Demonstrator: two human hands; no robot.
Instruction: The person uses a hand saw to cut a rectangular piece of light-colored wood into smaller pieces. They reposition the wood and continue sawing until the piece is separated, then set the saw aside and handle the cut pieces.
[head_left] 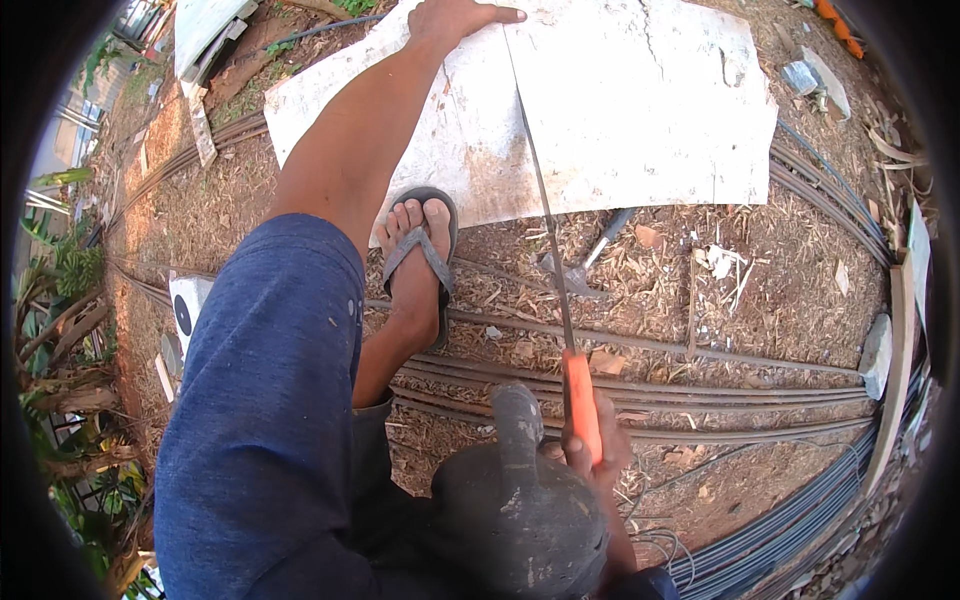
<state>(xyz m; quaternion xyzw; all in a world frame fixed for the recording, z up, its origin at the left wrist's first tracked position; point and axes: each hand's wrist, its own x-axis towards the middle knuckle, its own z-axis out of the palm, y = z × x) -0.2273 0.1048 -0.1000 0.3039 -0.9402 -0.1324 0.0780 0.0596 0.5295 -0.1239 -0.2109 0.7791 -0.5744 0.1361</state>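
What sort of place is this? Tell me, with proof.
Likely an outdoor building site or yard: steel rods lie on chip-strewn ground, the right hand works a saw through a white sheet, and a hammer lies nearby.

the right hand (597, 450) at six o'clock is half hidden behind a dark boot (520, 500); the left hand (455, 18) at twelve o'clock is cut by the top edge.
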